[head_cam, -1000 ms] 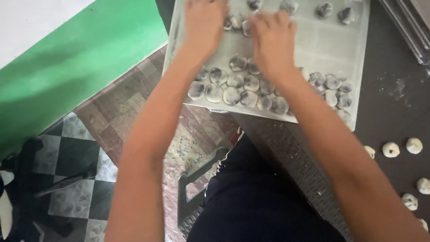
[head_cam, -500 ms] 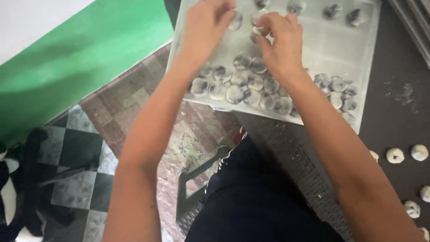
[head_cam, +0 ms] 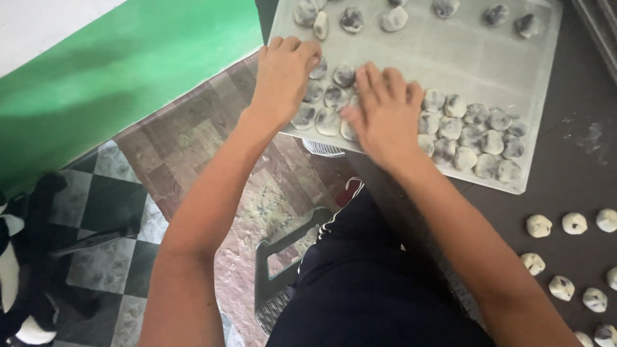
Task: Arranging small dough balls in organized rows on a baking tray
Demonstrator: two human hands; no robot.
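A pale metal tray holds several round dough balls with dark filling, packed in rows along its near edge, with a few more spaced along the far edge. My left hand rests on the balls at the tray's near left corner, fingers curled down over them. Beside it, my right hand lies flat, fingers spread, on the balls in the near row. Whether either hand grips a ball is hidden under the fingers.
More dough balls lie loose on the dark table at the right. The tray overhangs the table's left edge above a patterned floor. A green wall band and a grey plastic stool are below left.
Both hands have come down from the tray's far rows to the near row of dough balls. The view has shifted so the tray sits lower in frame.
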